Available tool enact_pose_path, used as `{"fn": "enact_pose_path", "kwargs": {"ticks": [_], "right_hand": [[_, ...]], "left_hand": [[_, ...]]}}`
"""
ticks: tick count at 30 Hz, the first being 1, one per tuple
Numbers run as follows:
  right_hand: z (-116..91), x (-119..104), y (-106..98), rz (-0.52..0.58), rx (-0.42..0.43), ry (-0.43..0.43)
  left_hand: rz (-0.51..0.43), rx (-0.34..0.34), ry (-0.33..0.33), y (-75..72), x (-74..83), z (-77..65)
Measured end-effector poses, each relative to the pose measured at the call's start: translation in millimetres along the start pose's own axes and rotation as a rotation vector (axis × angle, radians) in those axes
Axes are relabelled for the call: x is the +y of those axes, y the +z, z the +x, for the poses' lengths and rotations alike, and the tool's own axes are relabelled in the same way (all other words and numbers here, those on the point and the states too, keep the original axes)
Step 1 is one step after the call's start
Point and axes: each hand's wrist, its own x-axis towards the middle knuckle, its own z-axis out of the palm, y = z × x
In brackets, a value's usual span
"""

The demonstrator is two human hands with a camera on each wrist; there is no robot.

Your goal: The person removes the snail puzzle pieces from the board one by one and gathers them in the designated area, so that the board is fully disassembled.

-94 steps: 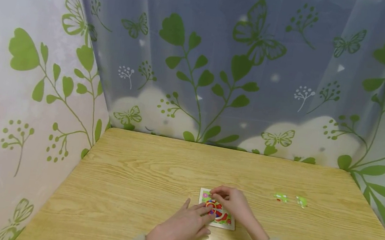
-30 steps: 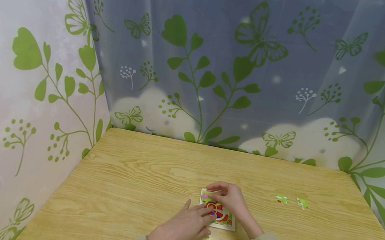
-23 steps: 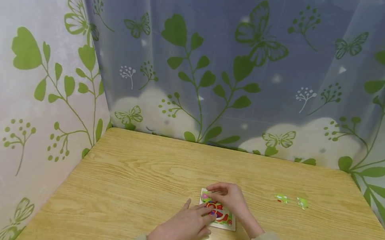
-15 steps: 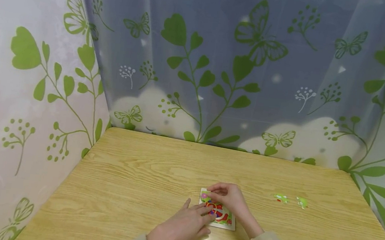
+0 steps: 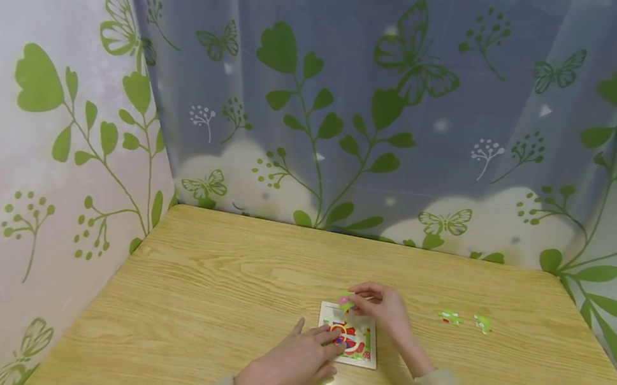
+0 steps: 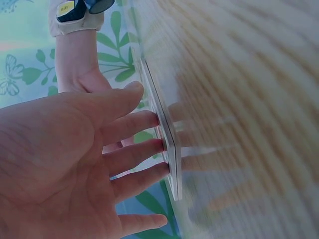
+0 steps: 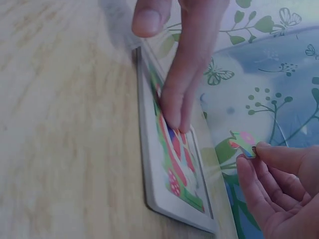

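Note:
A small jigsaw puzzle in a white-framed tray (image 5: 365,364) lies on the table in front of me. My left hand (image 5: 294,359) rests its fairly straight fingertips on the red and blue picture in the tray, and the left wrist view shows those fingers spread along the tray's edge (image 6: 174,164). Above the tray's far side, my right hand (image 5: 388,313) pinches a green puzzle piece (image 5: 344,301) with a pink spot between thumb and fingers. That puzzle piece (image 7: 244,142) is off the board in the right wrist view. Bare tray bottom shows along the picture's far part.
Two loose green puzzle pieces lie on the wooden table (image 5: 226,298) to the right: one with a red mark (image 5: 450,317) and another (image 5: 482,323) beside it. A patterned curtain (image 5: 319,104) stands behind the table's far edge.
The pink-spotted green piece was down at the tray's far left corner; now my right hand has raised it away from the tray, up and rightward. My left hand has stayed put.

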Motion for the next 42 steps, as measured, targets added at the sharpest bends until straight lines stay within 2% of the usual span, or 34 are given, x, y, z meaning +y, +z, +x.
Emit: {"fn": "enact_pose_path", "kwargs": {"ticks": [10,18,25,35,38,42], "right_hand": [[-3,0,-27,0.054,0.054,0.021],[-7,6,-50,0.016,0.101,0.034],[-10,12,-72,0.027,0.144,0.049],[-15,24,-101,0.008,0.166,0.053],[-17,27,-106,-0.068,0.166,0.064],[-18,31,-111,-0.236,0.163,0.091]], "left_hand": [[-0.018,-0.009,-0.011,-1.3,-0.9,0.0],[-0.009,-0.007,-0.011,-2.5,0.6,-1.5],[-0.023,-0.006,-0.007,-1.6,1.6,-2.6],[-0.006,-0.001,-0.007,1.1,0.5,-1.1],[-0.006,0.001,-0.006,1.5,0.5,-0.9],[-0.012,-0.001,-0.006,1.5,0.2,-0.7]]}}
